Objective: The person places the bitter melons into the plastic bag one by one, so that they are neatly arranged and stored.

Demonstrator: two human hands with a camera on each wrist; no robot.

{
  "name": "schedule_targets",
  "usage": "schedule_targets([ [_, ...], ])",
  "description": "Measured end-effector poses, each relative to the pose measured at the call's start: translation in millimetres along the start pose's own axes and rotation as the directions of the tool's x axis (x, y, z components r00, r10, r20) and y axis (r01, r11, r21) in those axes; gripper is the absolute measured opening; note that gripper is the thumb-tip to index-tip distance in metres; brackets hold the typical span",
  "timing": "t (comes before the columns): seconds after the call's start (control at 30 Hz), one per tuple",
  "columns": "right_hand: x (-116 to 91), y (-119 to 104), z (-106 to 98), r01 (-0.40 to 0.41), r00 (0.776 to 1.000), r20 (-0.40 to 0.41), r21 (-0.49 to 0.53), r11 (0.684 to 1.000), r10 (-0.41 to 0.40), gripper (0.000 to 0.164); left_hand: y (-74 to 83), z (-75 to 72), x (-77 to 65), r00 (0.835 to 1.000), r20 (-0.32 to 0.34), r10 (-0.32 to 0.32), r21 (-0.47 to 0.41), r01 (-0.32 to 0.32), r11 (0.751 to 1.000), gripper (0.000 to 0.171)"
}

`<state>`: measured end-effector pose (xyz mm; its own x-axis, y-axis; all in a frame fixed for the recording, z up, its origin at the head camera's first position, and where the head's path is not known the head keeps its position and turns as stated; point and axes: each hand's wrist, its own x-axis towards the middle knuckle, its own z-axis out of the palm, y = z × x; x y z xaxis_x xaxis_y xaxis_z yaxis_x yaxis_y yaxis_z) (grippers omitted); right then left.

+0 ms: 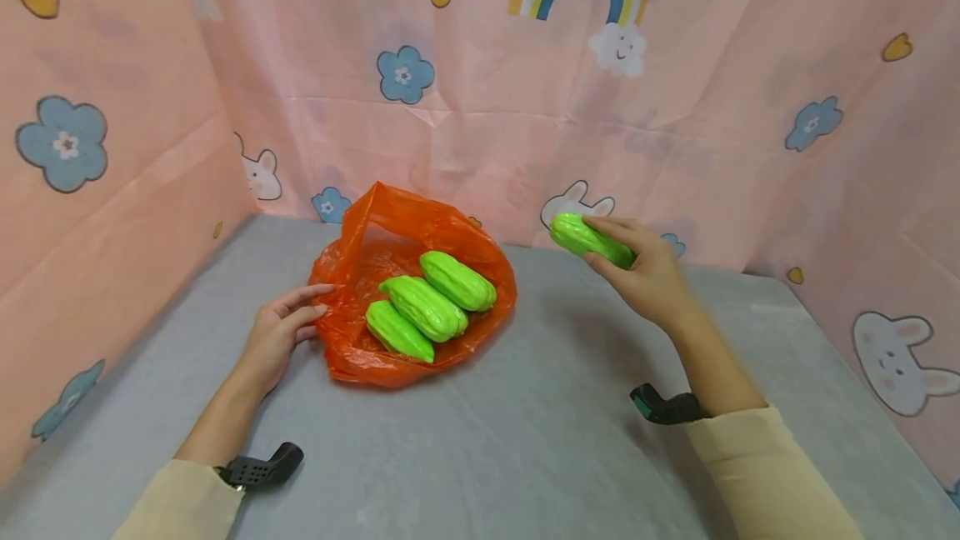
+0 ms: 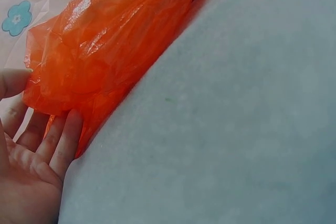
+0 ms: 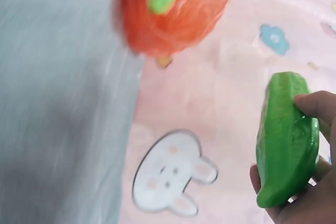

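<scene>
An orange plastic bag [image 1: 347, 352] lies with its mouth wide, facing the front. Three bright green, ridged gourds [image 1: 424, 307] lie in it side by side. At the bag's left edge, my left hand [image 1: 279, 332] holds the thin plastic; in the left wrist view the thumb and fingers [image 2: 68, 135] are at its edge. To the right, my right hand [image 1: 647, 272] grips another green gourd [image 1: 581, 236] above the table. The right wrist view shows this gourd [image 3: 286, 135] long and ridged, with a tapered end, between thumb and fingers.
A grey cloth covers the table [image 1: 480, 457]. Pink printed curtains [image 1: 465, 148] with rainbows, flowers and rabbits stand along the back and both sides. Each wrist wears a black camera, the left one [image 1: 262, 469] low over the table and the right one [image 1: 667, 407] farther back.
</scene>
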<state>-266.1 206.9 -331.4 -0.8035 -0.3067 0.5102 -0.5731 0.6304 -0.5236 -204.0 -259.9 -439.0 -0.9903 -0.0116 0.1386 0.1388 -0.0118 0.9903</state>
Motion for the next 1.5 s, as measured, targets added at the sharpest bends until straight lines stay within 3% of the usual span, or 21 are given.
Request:
schedule_targets([
  [0.2,4,-20,17,-0.014,0.999,-0.04,0.036,0.999,0.015,0.048,-0.6,1.8,1.6,1.0,0.006,0.005,0.017,-0.005,1.0,0.027],
  [0.37,12,-42,31,0.025,0.997,-0.072,0.123,0.992,-0.016,0.046,-0.6,2.2,-0.4,1.0,-0.006,0.004,0.018,-0.004,1.0,0.03],
  [0.6,22,-64,47,-0.002,0.999,-0.039,0.223,0.975,0.011,0.046,-2.2,2.9,-0.8,1.0,0.006,0.004,0.032,-0.004,0.999,0.029],
  [0.93,33,-91,76,0.023,1.0,-0.014,0.283,0.959,-0.02,0.045,-2.6,4.4,-1.3,1.0,0.006,-0.006,0.032,0.006,0.999,0.032],
  [1.23,34,-99,96,0.05,0.999,-0.006,0.282,0.958,-0.05,0.045,-1.7,6.0,0.2,1.0,0.004,-0.021,0.056,0.021,0.998,0.035],
  [1.5,36,-99,116,0.002,0.999,0.045,0.28,0.96,-0.015,0.044,0.3,2.6,0.3,1.0,-0.005,-0.007,0.069,0.007,0.998,0.033],
])
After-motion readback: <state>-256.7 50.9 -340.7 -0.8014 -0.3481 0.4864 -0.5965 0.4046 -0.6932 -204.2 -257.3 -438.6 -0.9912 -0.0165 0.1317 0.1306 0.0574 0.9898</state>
